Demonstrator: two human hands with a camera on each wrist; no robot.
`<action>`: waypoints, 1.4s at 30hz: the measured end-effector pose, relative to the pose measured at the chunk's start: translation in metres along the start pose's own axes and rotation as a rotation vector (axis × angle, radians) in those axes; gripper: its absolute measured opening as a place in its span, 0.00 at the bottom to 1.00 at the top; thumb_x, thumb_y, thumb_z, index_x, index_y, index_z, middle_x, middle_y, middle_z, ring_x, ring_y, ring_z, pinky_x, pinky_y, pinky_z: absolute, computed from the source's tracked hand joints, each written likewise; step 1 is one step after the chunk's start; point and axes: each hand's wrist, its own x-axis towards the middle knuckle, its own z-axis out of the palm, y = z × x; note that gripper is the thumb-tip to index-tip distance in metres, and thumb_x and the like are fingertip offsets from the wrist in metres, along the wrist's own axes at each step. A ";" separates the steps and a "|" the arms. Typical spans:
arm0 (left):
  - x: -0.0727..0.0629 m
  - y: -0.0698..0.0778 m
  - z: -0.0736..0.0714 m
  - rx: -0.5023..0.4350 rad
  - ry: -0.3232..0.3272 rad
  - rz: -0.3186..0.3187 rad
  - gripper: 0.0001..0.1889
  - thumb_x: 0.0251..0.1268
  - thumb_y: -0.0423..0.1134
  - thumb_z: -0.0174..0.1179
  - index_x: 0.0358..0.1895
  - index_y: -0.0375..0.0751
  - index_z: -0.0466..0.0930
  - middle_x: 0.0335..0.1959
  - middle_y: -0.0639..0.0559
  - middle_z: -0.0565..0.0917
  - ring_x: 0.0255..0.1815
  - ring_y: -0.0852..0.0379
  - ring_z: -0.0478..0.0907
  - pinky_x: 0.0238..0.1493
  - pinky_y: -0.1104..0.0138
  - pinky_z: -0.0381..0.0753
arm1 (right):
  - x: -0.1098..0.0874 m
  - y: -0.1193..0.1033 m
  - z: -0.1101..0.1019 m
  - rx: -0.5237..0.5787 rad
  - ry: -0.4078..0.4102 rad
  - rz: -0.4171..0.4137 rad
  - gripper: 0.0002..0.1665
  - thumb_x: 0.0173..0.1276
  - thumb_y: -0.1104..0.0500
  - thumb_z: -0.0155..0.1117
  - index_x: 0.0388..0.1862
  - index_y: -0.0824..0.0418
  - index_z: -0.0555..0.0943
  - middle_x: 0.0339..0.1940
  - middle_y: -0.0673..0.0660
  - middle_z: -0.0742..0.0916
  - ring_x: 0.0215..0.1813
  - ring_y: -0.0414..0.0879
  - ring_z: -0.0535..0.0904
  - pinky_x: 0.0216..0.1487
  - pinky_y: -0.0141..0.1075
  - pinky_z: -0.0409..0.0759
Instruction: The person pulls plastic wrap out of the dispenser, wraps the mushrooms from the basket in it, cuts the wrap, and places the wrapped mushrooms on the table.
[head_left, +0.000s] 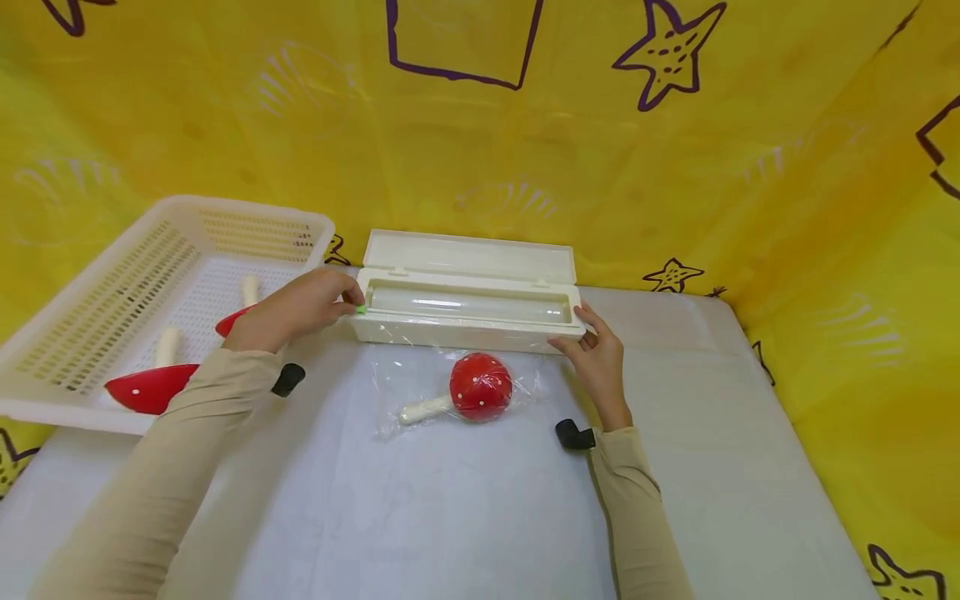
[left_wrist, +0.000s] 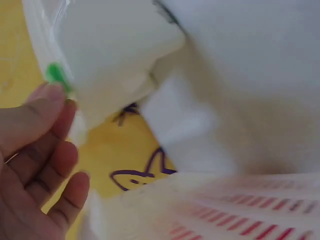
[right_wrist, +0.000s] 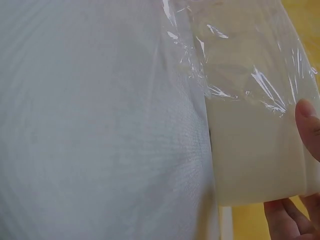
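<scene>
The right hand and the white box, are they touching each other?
Touching: in the right wrist view, the right hand has its thumb against the white box.

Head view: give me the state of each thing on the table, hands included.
Cling film dispenser: lid open, roll inside.
Clear film: drawn over the dispenser's front, crinkled.
Green slider: at the dispenser's left end.
Red-capped mushroom toy: lying on its side, covered by film.
Basket: upright, holding two more mushroom toys.
Left hand: pinching the slider.
Right hand: gripping the dispenser's right end.

Long beige sleeves (head_left: 174, 458), black wrist attachments (head_left: 574, 436)
</scene>
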 end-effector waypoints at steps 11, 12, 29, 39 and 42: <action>-0.001 0.009 0.013 0.080 0.067 -0.042 0.11 0.62 0.24 0.58 0.46 0.27 0.83 0.40 0.35 0.84 0.45 0.39 0.79 0.52 0.49 0.78 | -0.001 0.000 -0.007 -0.055 -0.027 -0.006 0.37 0.56 0.69 0.76 0.65 0.70 0.73 0.76 0.58 0.70 0.63 0.61 0.78 0.57 0.29 0.79; -0.002 0.011 0.015 0.091 0.074 -0.055 0.12 0.62 0.25 0.57 0.48 0.27 0.83 0.41 0.34 0.83 0.45 0.39 0.78 0.52 0.49 0.78 | -0.002 -0.001 -0.007 -0.083 -0.030 -0.019 0.35 0.56 0.68 0.76 0.63 0.70 0.74 0.76 0.59 0.70 0.64 0.61 0.77 0.60 0.34 0.79; -0.006 0.031 0.042 0.162 0.229 -0.049 0.03 0.63 0.31 0.59 0.33 0.35 0.80 0.31 0.42 0.80 0.37 0.42 0.74 0.44 0.53 0.74 | -0.020 -0.021 -0.007 -0.265 -0.111 -0.262 0.07 0.63 0.66 0.71 0.37 0.67 0.82 0.40 0.63 0.87 0.40 0.42 0.80 0.43 0.28 0.79; -0.013 0.043 0.051 -0.250 0.213 -0.098 0.05 0.67 0.29 0.54 0.43 0.33 0.74 0.33 0.43 0.82 0.37 0.51 0.77 0.41 0.65 0.77 | -0.035 -0.025 -0.004 -0.053 -0.330 -0.120 0.12 0.73 0.69 0.57 0.51 0.75 0.70 0.45 0.73 0.85 0.43 0.34 0.83 0.51 0.22 0.79; -0.016 0.048 0.055 -0.350 0.202 -0.094 0.10 0.69 0.29 0.54 0.50 0.32 0.76 0.36 0.41 0.83 0.38 0.51 0.78 0.42 0.66 0.78 | -0.038 -0.025 -0.003 -0.083 -0.358 -0.112 0.16 0.74 0.68 0.56 0.57 0.73 0.70 0.45 0.71 0.85 0.44 0.36 0.83 0.52 0.22 0.78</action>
